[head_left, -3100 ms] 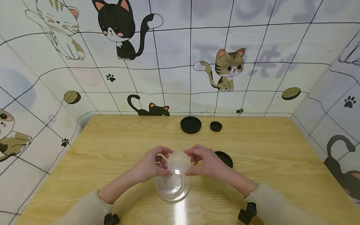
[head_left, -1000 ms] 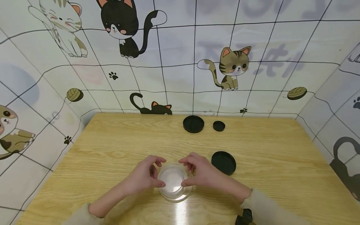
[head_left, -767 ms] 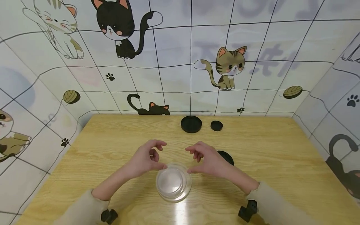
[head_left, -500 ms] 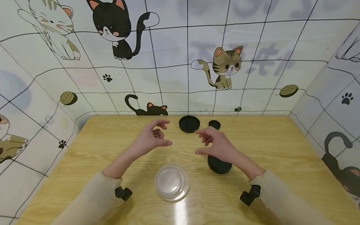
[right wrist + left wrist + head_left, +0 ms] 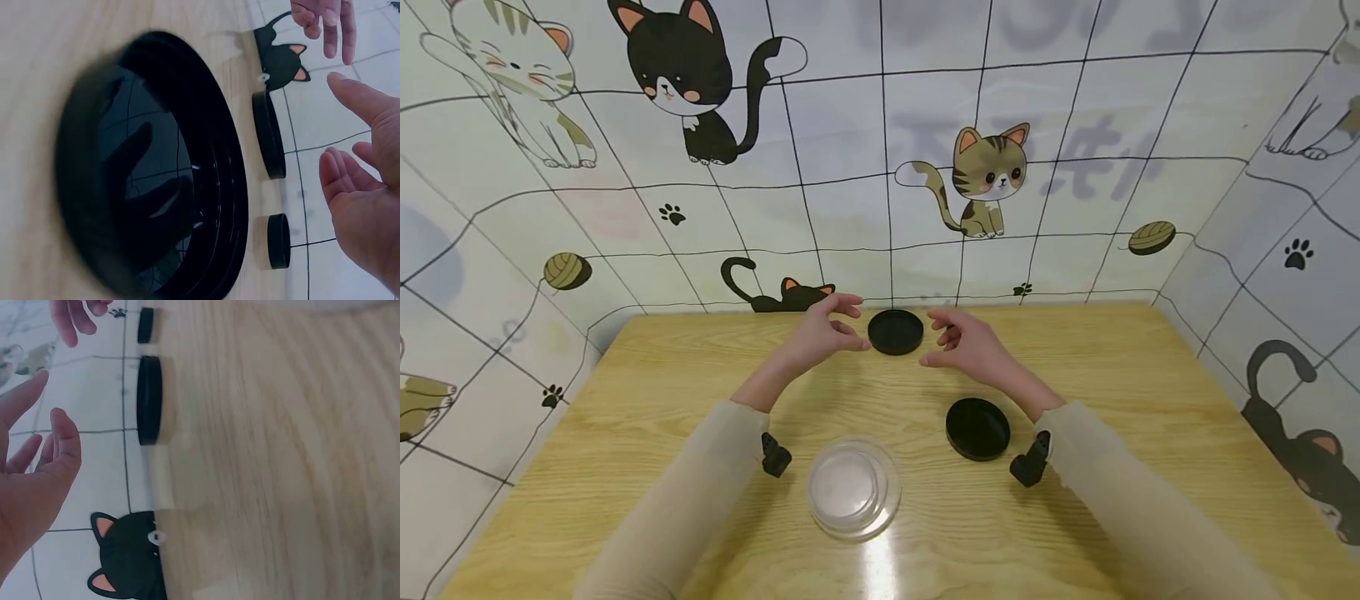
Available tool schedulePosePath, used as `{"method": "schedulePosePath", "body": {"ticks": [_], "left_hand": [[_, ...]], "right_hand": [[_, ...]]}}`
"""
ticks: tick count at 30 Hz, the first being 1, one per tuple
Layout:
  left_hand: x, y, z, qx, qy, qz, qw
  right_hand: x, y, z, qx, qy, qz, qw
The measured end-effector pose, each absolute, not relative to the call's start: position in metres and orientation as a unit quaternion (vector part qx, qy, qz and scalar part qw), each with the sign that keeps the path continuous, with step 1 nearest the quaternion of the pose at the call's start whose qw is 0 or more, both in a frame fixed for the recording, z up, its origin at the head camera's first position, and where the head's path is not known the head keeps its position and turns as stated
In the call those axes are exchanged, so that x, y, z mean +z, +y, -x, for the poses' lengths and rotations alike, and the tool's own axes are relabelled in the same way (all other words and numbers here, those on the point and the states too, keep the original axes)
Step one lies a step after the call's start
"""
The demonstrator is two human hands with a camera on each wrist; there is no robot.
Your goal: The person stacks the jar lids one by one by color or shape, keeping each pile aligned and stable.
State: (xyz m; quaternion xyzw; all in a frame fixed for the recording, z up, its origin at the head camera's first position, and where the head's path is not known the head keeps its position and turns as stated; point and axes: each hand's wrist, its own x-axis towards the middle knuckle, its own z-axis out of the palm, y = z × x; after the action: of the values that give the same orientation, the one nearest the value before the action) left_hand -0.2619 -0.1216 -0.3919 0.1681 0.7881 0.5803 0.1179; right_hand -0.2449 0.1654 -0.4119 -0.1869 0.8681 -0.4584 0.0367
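Note:
At the table's back edge a round black dish [image 5: 896, 332] lies between the two hands. The left hand [image 5: 822, 335] is at its left side, thumb tip close to the rim, fingers relaxed and holding nothing. To the right, the right hand [image 5: 967, 345] has thumb and fingers apart, also with nothing in them. Nearer the front is a stack of clear round dishes [image 5: 847, 490]. A larger black dish [image 5: 977, 429] lies below the right hand and fills much of the right wrist view. The small black dish [image 5: 279, 241] is mostly hidden behind the right hand in the head view.
The wooden table [image 5: 700, 467] ends at the back against a cloth [image 5: 850, 125] printed with cats and grid lines, which also rises at both sides. Dark wrist cameras [image 5: 775, 456] sit on the sleeves.
Both hands have left the clear dishes and moved away toward the back edge, on either side of the middle black dish. The clear round piece they held earlier is now in the stack.

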Motion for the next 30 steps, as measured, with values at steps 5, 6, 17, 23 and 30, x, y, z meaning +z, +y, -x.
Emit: {"method": "schedulePosePath", "body": {"ticks": [5,6,17,23,30], "left_hand": [[-0.403,-0.12,0.28,0.562,0.792,-0.177,0.162],[-0.405,-0.119,0.283,0.557,0.793,-0.177,0.169],[-0.424,-0.113,0.303,0.542,0.81,-0.137,0.179],[-0.429,-0.111,0.309,0.55,0.802,-0.138,0.189],[-0.436,-0.11,0.314,0.552,0.798,-0.134,0.201]], "right_hand": [[-0.417,0.16,0.263,-0.447,0.873,0.177,0.086],[-0.418,0.16,0.266,-0.444,0.874,0.176,0.093],[-0.428,0.153,0.289,-0.408,0.889,0.157,0.134],[-0.434,0.152,0.296,-0.4,0.895,0.15,0.132],[-0.433,0.148,0.296,-0.396,0.896,0.152,0.131]]}}
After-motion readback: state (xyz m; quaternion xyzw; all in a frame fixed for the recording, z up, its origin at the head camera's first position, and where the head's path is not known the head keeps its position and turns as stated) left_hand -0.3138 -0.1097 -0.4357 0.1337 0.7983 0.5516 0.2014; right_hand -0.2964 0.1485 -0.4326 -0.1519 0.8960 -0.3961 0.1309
